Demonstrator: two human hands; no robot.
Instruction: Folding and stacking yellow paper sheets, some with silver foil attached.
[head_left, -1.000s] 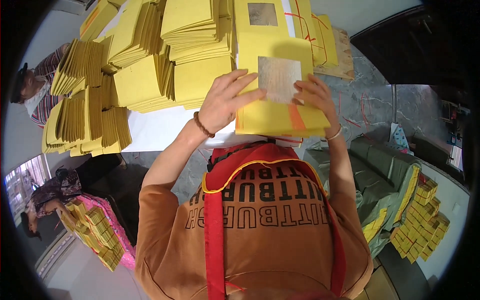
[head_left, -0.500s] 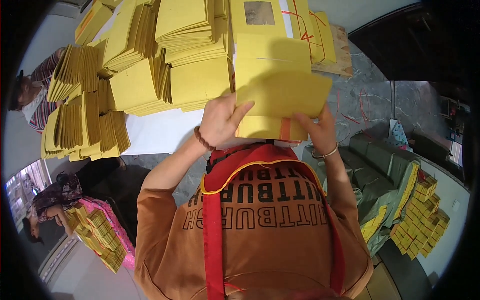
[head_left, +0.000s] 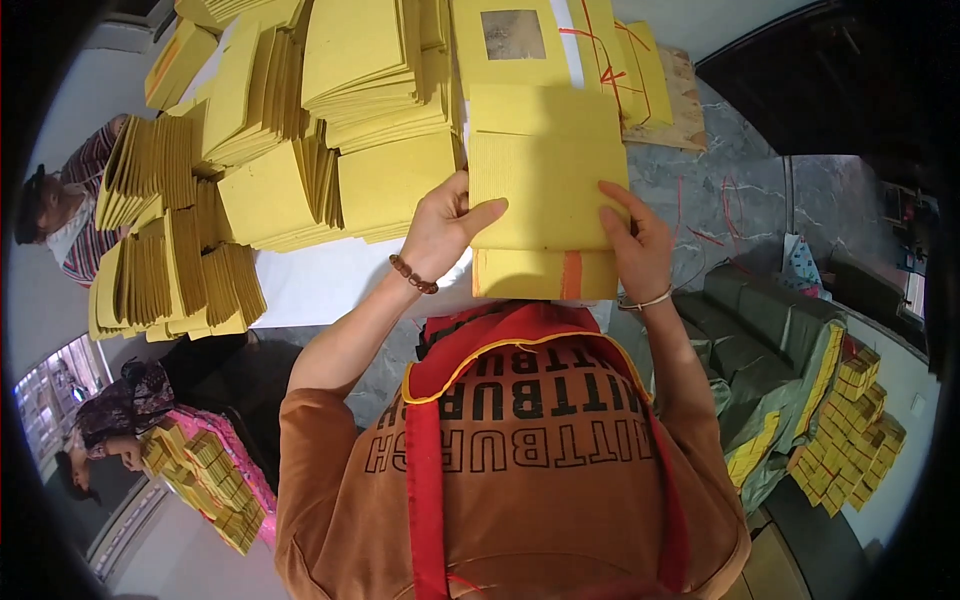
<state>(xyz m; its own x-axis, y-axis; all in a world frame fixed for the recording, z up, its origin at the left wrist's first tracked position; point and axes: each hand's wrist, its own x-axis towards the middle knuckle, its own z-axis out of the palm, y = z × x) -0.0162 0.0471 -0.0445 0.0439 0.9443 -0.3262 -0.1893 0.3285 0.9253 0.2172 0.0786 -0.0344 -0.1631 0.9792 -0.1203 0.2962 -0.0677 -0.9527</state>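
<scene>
In front of me a folded yellow cardboard sheet (head_left: 545,190) lies flat, creased across into panels. An orange stripe marks the panel nearest me. My left hand (head_left: 445,228) is closed at its left edge, thumb on top and fingers curled, partly hidden by the hand. At the opposite edge my right hand (head_left: 642,245) rests with index finger and thumb apart and stretched onto the cardboard. Just beyond lies a yellow piece with a grey-brown square (head_left: 513,35) on it.
Stacks of folded yellow cardboard (head_left: 395,175) crowd the white table (head_left: 320,280) to the left. Red-tied yellow bundles (head_left: 640,75) lie at far right. Two other people (head_left: 80,200) are at the left. Yellow bundles (head_left: 850,430) are piled at the right, past grey-green covered furniture (head_left: 745,320).
The raised panel of the cardboard sheet, which my right hand was holding at an angle, now lies flat. My right hand has spread its fingers at the edge; my left stays at the left edge.
</scene>
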